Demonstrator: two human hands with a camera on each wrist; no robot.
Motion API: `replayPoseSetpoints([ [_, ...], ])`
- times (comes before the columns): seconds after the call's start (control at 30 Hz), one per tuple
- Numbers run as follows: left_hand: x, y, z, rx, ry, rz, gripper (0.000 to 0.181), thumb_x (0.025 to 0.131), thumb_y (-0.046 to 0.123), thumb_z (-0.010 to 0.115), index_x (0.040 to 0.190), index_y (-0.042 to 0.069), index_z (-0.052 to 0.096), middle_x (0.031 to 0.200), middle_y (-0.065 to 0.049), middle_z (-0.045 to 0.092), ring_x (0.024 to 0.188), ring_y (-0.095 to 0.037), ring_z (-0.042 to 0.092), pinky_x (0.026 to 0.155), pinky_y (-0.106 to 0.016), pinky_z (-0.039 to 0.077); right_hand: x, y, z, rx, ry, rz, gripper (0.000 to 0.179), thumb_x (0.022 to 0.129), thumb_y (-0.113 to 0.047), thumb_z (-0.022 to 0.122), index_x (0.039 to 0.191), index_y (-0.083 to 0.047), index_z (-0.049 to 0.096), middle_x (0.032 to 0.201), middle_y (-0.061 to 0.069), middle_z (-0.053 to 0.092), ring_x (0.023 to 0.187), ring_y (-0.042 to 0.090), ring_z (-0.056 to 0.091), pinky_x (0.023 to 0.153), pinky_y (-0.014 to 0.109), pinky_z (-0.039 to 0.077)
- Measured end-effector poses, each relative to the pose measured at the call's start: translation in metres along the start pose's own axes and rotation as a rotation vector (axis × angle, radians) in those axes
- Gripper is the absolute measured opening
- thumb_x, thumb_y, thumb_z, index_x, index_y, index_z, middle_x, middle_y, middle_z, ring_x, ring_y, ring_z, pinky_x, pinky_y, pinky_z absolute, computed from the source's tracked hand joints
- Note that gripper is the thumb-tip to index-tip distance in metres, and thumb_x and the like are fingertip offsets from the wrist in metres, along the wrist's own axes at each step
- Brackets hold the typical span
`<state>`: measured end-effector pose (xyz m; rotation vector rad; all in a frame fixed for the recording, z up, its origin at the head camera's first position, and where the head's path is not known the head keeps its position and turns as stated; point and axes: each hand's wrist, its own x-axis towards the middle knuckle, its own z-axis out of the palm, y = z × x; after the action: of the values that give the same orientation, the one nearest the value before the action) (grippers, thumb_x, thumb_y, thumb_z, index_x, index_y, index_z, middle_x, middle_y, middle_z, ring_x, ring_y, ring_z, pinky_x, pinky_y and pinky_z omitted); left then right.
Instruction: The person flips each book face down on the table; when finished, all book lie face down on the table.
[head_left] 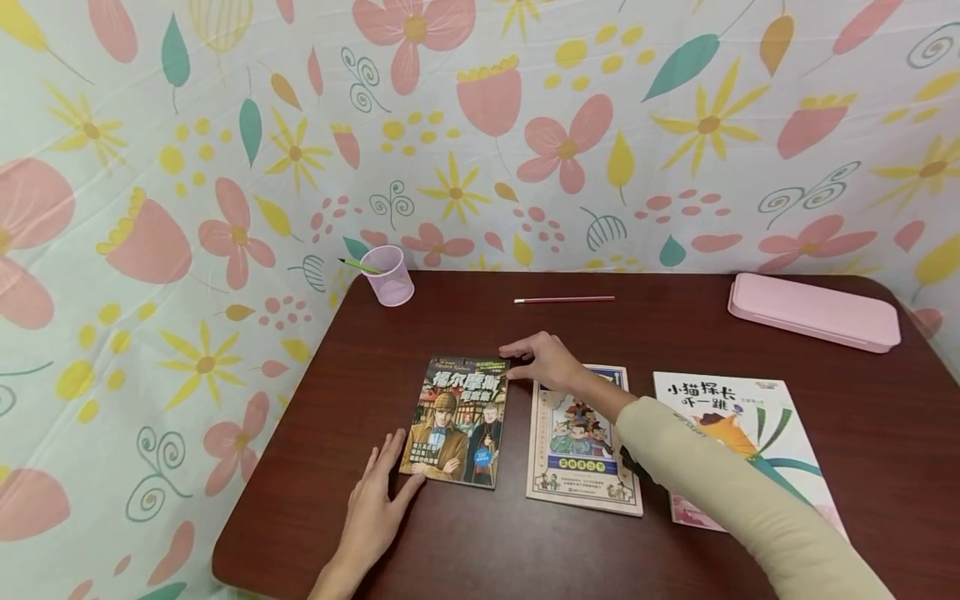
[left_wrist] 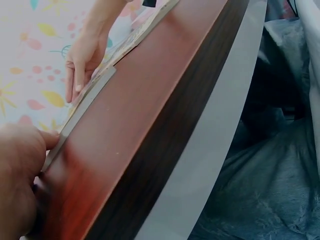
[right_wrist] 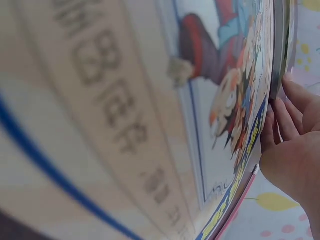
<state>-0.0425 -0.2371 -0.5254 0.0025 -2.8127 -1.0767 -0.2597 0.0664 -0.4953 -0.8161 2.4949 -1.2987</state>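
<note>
In the head view, a comic-style book (head_left: 459,421) with two illustrated people on its cover lies flat on the dark wooden table. My left hand (head_left: 373,504) touches its lower left corner, with fingers along the left edge and the thumb at the bottom edge. At the upper right corner is my right hand (head_left: 551,364), its thumb by the right edge and its fingers reaching toward the top. The right forearm passes over a cream book with a blue title band (head_left: 577,463). In the right wrist view, the right hand's fingertips (right_wrist: 287,77) meet a book's edge.
A white cat picture book (head_left: 787,417) lies to the right, partly under the sleeve. Toward the back are a pink mesh cup (head_left: 393,287) holding a green pencil, a red pencil (head_left: 566,299) and a pink pencil case (head_left: 813,312). Patterned fabric (head_left: 525,167) stands behind the table.
</note>
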Motion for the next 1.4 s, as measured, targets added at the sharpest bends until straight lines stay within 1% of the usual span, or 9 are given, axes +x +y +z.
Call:
replayPoseSetpoints([
  [0.17,-0.001,-0.001,0.004,0.019,0.037,0.042,0.070,0.100,0.023,0.077,0.162,0.012,0.046,0.160,-0.014,0.050,0.153,-0.040,0.037,0.116,-0.069,0.035,-0.001,-0.002,0.001,-0.030,0.021,0.039,0.041,0.094,-0.007,0.082,0.134,-0.002,0.073,0.131,0.013,0.073,0.123,0.034,0.068,0.098,0.046,0.059],
  [0.53,0.000,-0.004,0.007,0.044,0.072,0.080,0.070,0.097,0.020,0.080,0.159,0.011,0.050,0.159,-0.010,0.052,0.151,-0.030,0.042,0.120,-0.059,0.035,0.001,-0.008,0.008,-0.130,0.026,0.067,0.035,0.096,-0.009,0.081,0.131,-0.007,0.076,0.126,0.010,0.076,0.122,0.033,0.067,0.099,0.046,0.058],
  [0.67,-0.001,-0.005,0.008,0.046,0.087,0.086,0.068,0.097,0.019,0.080,0.158,0.012,0.052,0.158,-0.010,0.053,0.151,-0.031,0.043,0.120,-0.058,0.036,0.000,-0.009,0.009,-0.135,0.034,0.066,0.033,0.096,-0.009,0.081,0.129,-0.007,0.077,0.124,0.011,0.076,0.120,0.033,0.067,0.099,0.045,0.058],
  [0.83,0.000,-0.007,0.007,0.025,0.104,0.102,0.067,0.096,0.018,0.080,0.157,0.012,0.054,0.157,-0.008,0.056,0.150,-0.031,0.044,0.120,-0.057,0.035,0.002,-0.011,0.009,-0.113,0.050,0.055,0.030,0.095,-0.006,0.081,0.124,-0.005,0.078,0.118,0.010,0.075,0.112,0.030,0.068,0.095,0.043,0.059],
  [1.0,0.002,-0.008,0.006,-0.010,0.105,0.107,0.067,0.095,0.018,0.082,0.156,0.013,0.055,0.156,-0.003,0.057,0.150,-0.026,0.045,0.123,-0.040,0.031,0.004,-0.011,0.009,-0.111,0.048,0.065,0.029,0.094,-0.004,0.081,0.123,-0.004,0.078,0.114,0.010,0.075,0.096,0.023,0.067,0.085,0.039,0.060],
  [1.07,0.002,-0.008,0.006,-0.025,0.112,0.116,0.067,0.094,0.017,0.082,0.156,0.012,0.056,0.155,-0.003,0.058,0.148,-0.026,0.048,0.123,-0.038,0.030,0.005,-0.011,0.009,-0.102,0.046,0.072,0.029,0.094,-0.004,0.081,0.123,-0.004,0.078,0.114,0.010,0.075,0.091,0.020,0.066,0.082,0.037,0.060],
  [1.13,0.002,-0.009,0.006,-0.026,0.130,0.133,0.067,0.093,0.014,0.083,0.154,0.012,0.058,0.153,-0.003,0.060,0.145,-0.029,0.052,0.120,-0.042,0.035,0.005,-0.011,0.009,-0.095,0.042,0.067,0.030,0.094,-0.003,0.081,0.123,-0.003,0.078,0.114,0.011,0.075,0.089,0.019,0.066,0.080,0.036,0.060],
  [1.23,0.001,-0.008,0.005,-0.032,0.136,0.113,0.066,0.092,0.013,0.084,0.154,0.015,0.059,0.151,0.001,0.061,0.139,-0.029,0.057,0.113,-0.053,0.043,0.006,-0.011,0.007,-0.089,0.028,0.063,0.031,0.093,-0.002,0.081,0.124,-0.003,0.077,0.116,0.011,0.075,0.090,0.020,0.067,0.079,0.036,0.060],
  [1.4,0.000,-0.004,0.004,-0.076,0.130,0.072,0.067,0.092,0.011,0.084,0.154,0.016,0.058,0.148,0.005,0.062,0.138,-0.020,0.058,0.109,-0.051,0.048,0.007,-0.010,0.006,-0.083,0.004,0.063,0.033,0.093,0.000,0.081,0.126,-0.002,0.076,0.119,0.012,0.074,0.095,0.024,0.066,0.079,0.036,0.060],
])
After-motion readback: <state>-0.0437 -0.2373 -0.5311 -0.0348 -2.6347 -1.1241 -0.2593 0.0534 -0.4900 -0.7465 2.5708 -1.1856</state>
